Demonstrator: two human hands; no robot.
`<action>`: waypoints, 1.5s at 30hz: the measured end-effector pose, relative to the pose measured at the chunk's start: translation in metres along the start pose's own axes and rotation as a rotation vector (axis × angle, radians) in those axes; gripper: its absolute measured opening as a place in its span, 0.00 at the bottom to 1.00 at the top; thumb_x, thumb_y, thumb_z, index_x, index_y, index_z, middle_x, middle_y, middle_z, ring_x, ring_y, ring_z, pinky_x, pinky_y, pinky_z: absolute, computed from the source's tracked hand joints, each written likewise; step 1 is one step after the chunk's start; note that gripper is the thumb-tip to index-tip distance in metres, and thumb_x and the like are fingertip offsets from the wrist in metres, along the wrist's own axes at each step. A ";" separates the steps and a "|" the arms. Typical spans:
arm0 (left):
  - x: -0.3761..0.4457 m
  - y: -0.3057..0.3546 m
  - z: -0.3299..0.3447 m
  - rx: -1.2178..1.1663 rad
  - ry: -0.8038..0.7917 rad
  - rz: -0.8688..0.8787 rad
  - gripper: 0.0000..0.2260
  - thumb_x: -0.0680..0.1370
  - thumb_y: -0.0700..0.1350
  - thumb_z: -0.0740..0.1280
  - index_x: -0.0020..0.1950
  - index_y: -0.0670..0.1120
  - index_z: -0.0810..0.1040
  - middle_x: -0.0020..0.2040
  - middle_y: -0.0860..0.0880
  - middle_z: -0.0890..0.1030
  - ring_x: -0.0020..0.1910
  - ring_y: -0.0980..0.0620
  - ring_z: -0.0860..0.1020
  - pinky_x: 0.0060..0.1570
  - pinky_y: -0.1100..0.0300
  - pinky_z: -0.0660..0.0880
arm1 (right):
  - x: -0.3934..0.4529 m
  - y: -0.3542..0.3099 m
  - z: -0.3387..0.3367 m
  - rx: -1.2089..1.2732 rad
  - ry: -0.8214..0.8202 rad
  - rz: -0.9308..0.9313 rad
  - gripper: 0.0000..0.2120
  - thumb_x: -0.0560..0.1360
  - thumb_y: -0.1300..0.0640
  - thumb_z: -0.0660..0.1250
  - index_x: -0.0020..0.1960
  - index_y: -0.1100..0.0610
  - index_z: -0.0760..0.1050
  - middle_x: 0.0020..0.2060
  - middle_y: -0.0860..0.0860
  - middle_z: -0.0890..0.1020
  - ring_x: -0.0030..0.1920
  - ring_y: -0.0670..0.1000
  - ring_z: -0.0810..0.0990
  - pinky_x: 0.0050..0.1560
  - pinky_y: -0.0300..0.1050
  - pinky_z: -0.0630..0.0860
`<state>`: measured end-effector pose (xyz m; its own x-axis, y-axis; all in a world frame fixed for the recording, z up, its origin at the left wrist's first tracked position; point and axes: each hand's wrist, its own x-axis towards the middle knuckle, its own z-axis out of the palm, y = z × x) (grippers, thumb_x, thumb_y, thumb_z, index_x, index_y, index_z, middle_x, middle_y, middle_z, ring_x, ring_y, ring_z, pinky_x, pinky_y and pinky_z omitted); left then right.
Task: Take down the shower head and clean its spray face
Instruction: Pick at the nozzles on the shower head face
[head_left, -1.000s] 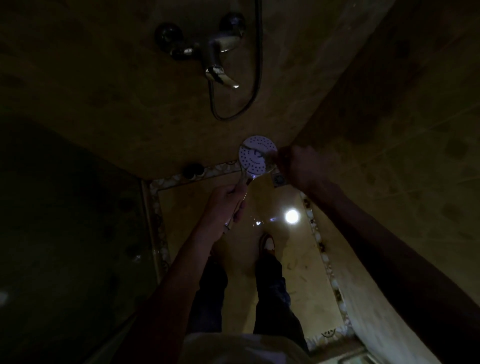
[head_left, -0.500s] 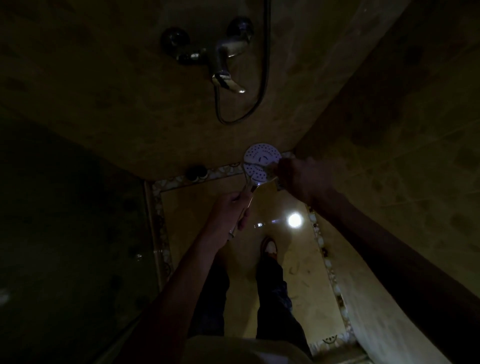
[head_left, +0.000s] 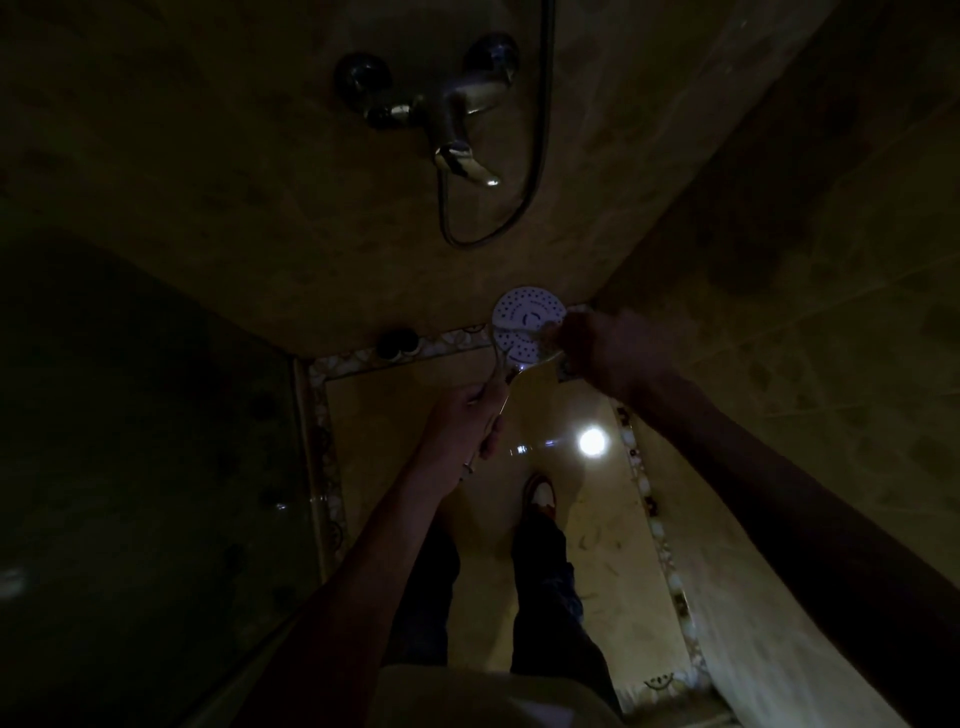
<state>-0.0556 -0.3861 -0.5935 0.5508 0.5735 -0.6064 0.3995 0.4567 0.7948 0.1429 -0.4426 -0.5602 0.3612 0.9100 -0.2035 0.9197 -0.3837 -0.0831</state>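
Observation:
The scene is very dark. The shower head (head_left: 524, 322) is a round white disc with rows of small holes, its spray face turned up toward me. My left hand (head_left: 462, 421) is closed around its chrome handle below the disc. My right hand (head_left: 597, 345) is at the disc's right edge with its fingers bent over the spray face. Whether it holds a cloth or tool is too dark to tell.
The chrome mixer tap (head_left: 452, 119) sits on the tiled wall above, with the hose (head_left: 535, 171) looping down from it. A glass panel (head_left: 156, 467) stands at the left. A light glares off the wet floor (head_left: 592, 441). A dark drain fitting (head_left: 397, 343) lies at the floor's far edge.
The shower head and both hands have shifted slightly down and right in view as my head tilted. My right hand stays at the spray face.

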 end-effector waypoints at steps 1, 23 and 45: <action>0.000 0.001 0.000 -0.007 0.003 -0.007 0.16 0.80 0.50 0.63 0.33 0.45 0.71 0.26 0.48 0.71 0.21 0.54 0.66 0.23 0.63 0.63 | 0.003 0.006 -0.006 -0.009 0.000 0.071 0.18 0.77 0.39 0.54 0.56 0.46 0.76 0.49 0.55 0.83 0.47 0.60 0.82 0.40 0.45 0.74; 0.011 -0.009 0.000 0.034 0.036 -0.041 0.18 0.77 0.53 0.65 0.29 0.47 0.72 0.24 0.46 0.71 0.20 0.52 0.66 0.22 0.63 0.61 | 0.005 -0.010 0.021 0.110 0.000 0.097 0.36 0.67 0.33 0.39 0.54 0.50 0.76 0.50 0.58 0.82 0.48 0.63 0.81 0.45 0.53 0.78; 0.011 -0.004 -0.003 0.056 -0.009 -0.043 0.20 0.78 0.55 0.64 0.32 0.43 0.72 0.24 0.47 0.71 0.21 0.53 0.67 0.23 0.62 0.64 | -0.034 -0.013 0.041 0.098 0.081 0.174 0.22 0.80 0.38 0.49 0.53 0.51 0.76 0.39 0.57 0.83 0.36 0.60 0.81 0.31 0.43 0.69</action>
<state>-0.0534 -0.3795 -0.6039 0.5386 0.5482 -0.6399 0.4634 0.4416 0.7683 0.1124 -0.4747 -0.5918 0.5280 0.8368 -0.1445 0.8245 -0.5459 -0.1489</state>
